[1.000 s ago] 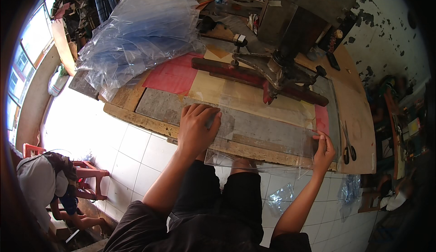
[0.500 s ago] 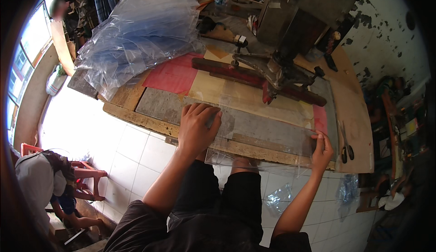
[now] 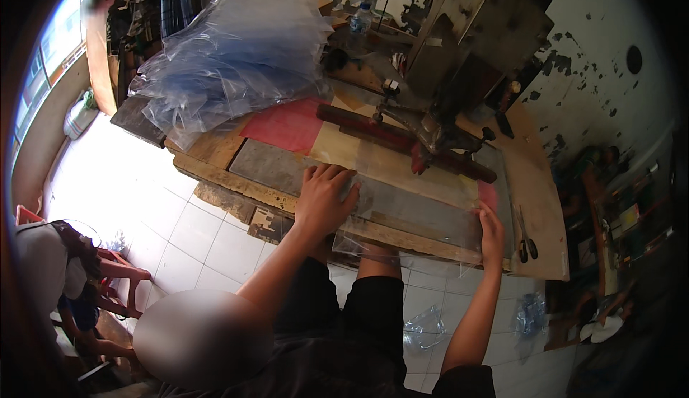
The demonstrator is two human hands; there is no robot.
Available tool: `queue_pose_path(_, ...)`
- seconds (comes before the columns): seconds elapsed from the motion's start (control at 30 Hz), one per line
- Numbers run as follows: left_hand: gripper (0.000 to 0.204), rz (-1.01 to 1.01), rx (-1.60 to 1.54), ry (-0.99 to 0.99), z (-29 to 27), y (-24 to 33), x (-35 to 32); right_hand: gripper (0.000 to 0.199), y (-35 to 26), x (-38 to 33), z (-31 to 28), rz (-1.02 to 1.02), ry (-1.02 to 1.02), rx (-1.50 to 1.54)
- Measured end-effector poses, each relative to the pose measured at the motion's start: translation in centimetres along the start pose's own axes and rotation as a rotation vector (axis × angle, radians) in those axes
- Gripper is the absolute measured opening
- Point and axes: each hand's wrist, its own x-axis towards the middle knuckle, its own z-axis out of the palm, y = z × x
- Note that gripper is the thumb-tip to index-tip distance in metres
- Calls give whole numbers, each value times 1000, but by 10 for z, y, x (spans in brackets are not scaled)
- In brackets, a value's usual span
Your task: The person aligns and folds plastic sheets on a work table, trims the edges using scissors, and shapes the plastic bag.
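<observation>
A clear plastic sheet [image 3: 423, 230] lies over the front of the press's grey bed, part of it hanging past the wooden front edge. My left hand [image 3: 324, 200] rests on the sheet's left part, fingers spread forward and thumb apart. At the sheet's right end, my right hand [image 3: 491, 234] pinches its edge between thumb and fingers. Beyond both hands is a long dark-red press bar [image 3: 405, 143], mounted under a heavy metal machine [image 3: 474, 39]. Beneath the bar, a yellow strip [image 3: 344, 147] runs between red patches [image 3: 287, 129].
A big pile of clear plastic sheets [image 3: 233, 64] covers the bench's back left. Scissors [image 3: 526, 236] lie to the right of my right hand. A water bottle [image 3: 360, 19] stands behind. Plastic scraps [image 3: 425, 326] are on the tiled floor. Another person [image 3: 50, 261] is at far left.
The whole view has shifted a little. My left hand stays on the sheet. My right hand keeps its hold at the right edge, its fingers lying flatter. A blurred oval now covers the lower left.
</observation>
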Motion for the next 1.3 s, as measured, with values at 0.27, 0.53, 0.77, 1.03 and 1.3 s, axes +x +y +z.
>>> queue_pose_path(0.27,28,37,8,-10,0,-7,-5,35,-1,5,7,45,-32,155)
queue_pose_path(0.53,43,-339,-646,-155,-19,6,-25,29,-18,-81,-8,-156,226,309)
queue_pose_path(0.77,44,-516,-1054,-404,-80,64,-42,26,-29,-144,-50,-378,316,650)
queue_pose_path(1.03,27,-314,-710,-154,-148,117,-39,36,-47,-166,-80,-447,340,814)
queue_pose_path(1.3,29,-228,-692,-36,-194,151,-47,40,-53,-177,-83,-429,326,880)
